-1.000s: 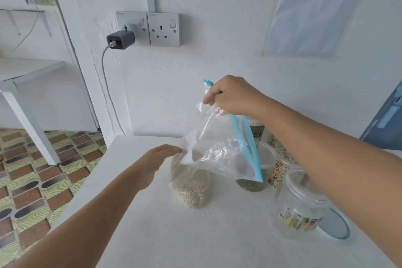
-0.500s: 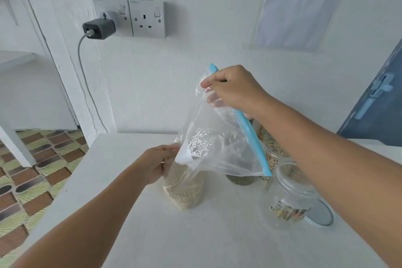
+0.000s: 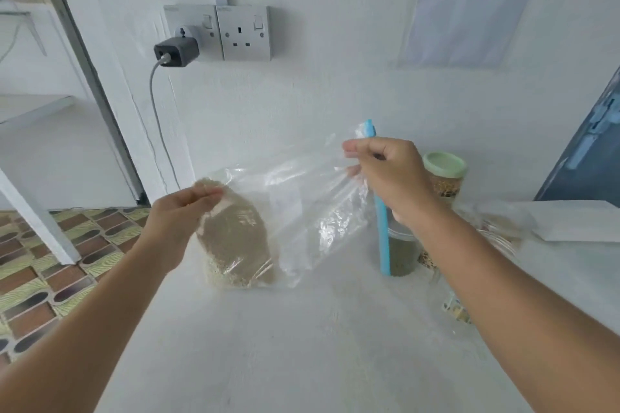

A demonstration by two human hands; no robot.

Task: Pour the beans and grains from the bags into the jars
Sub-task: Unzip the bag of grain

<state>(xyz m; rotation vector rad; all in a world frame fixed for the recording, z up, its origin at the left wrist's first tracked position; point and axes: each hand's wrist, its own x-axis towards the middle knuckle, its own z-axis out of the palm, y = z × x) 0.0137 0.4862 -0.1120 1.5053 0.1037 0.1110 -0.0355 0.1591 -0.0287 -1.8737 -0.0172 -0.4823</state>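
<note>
A clear zip bag [image 3: 295, 211] with a blue zip strip holds pale grain [image 3: 235, 245] bunched at its left end, lifted just above the white table [image 3: 302, 345]. My right hand [image 3: 389, 178] pinches the bag's top edge by the blue strip. My left hand [image 3: 181, 214] grips the bag's lower left corner beside the grain. Behind my right wrist stands a clear jar with green beans [image 3: 402, 255]. A jar with a pale green lid [image 3: 444, 174] stands further back. An open clear jar [image 3: 453, 305] is partly hidden by my right forearm.
Another bag of grain [image 3: 496, 225] and a white sheet [image 3: 577, 221] lie at the right. The table's left edge drops to a patterned tile floor [image 3: 50, 278]. A charger [image 3: 176, 50] with its cable hangs from the wall sockets.
The bag has been lifted and swung sideways, grain end to the left. My left hand went from touching the bag to gripping its corner. My right hand moved right and lower.
</note>
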